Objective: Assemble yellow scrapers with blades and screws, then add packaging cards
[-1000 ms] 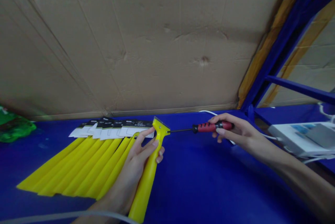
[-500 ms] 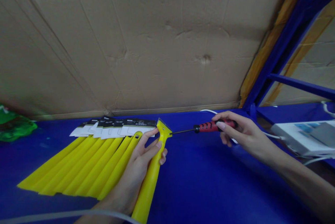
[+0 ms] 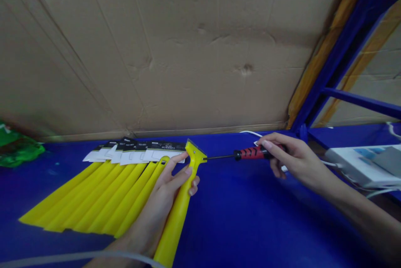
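A yellow long-handled scraper [image 3: 179, 218] is gripped in my left hand [image 3: 171, 186], its head tilted up to the left and a thin blade along the top edge. My right hand [image 3: 290, 155] is closed around the red and black handle of a screwdriver [image 3: 252, 153]. The screwdriver lies nearly level, and its tip meets the right side of the scraper head. To the left, several yellow handles [image 3: 94, 201] lie side by side in a fan. Black and white printed cards [image 3: 134, 153] are at their upper ends.
The blue table [image 3: 238, 222] runs up to a cardboard wall [image 3: 200, 50]. A green plastic bag [image 3: 19, 149] lies at the far left. At right stand a white box with cables [image 3: 360, 167] and a blue metal frame [image 3: 338, 59]. A pale tube [image 3: 84, 256] crosses the lower left.
The scraper and both hands have barely shifted. My right fingers have moved slightly on the screwdriver handle, and its tip stays at the scraper head.
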### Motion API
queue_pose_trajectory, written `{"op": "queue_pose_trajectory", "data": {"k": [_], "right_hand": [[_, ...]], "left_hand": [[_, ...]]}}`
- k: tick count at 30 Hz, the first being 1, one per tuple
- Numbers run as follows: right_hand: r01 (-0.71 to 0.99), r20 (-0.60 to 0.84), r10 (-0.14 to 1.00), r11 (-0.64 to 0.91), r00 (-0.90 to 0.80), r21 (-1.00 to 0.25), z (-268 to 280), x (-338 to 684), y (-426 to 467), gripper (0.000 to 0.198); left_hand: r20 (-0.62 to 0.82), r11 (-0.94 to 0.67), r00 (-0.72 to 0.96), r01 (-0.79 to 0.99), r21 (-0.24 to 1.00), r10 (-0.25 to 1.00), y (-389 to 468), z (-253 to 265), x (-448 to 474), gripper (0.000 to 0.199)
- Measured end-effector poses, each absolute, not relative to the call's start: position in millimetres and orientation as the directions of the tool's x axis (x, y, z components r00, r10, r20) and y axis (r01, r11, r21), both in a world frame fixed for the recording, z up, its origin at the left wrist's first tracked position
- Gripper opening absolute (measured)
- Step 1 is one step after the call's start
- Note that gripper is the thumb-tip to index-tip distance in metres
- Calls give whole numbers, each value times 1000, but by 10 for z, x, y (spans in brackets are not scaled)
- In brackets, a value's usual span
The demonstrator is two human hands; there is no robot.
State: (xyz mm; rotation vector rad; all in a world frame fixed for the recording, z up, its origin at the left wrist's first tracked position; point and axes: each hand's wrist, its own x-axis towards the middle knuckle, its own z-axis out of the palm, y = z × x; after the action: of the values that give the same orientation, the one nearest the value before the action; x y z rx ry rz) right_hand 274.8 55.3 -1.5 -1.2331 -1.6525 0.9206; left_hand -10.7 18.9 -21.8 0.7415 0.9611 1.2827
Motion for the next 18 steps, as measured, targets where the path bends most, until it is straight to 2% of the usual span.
{"op": "queue_pose_trajectory", "data": {"k": [3, 5, 8, 11, 14, 16, 18], "right_hand": [[320, 152, 985, 169, -77, -932, -60, 2730, 556, 51], [190, 110, 986, 133, -124, -973, -81, 2754, 562, 42], [86, 133, 970, 153, -206, -984, -78, 2786, 565, 44], [199, 182, 967, 217, -180, -956, -58, 2758, 558, 39], [349, 161, 983, 181, -85, -920, -63, 2716, 561, 49], [328, 127, 991, 136, -47, -935, -77, 2720, 571, 54], [191, 105, 990, 122, -94, -974, -82, 2748, 578, 48]], "left_hand": [[-160, 154, 23, -439, 885, 987, 190, -215, -106, 62], [-158, 151, 21, -443, 884, 987, 202, -219, -112, 61], [-152, 142, 14, -448, 882, 988, 220, -232, -122, 61], [-155, 141, 6, -445, 884, 988, 213, -251, -111, 63], [-178, 165, 11, -437, 884, 984, 187, -273, -86, 62], [-189, 175, 11, -434, 884, 982, 176, -282, -77, 59], [-195, 177, 5, -436, 882, 981, 179, -279, -80, 57]]}}
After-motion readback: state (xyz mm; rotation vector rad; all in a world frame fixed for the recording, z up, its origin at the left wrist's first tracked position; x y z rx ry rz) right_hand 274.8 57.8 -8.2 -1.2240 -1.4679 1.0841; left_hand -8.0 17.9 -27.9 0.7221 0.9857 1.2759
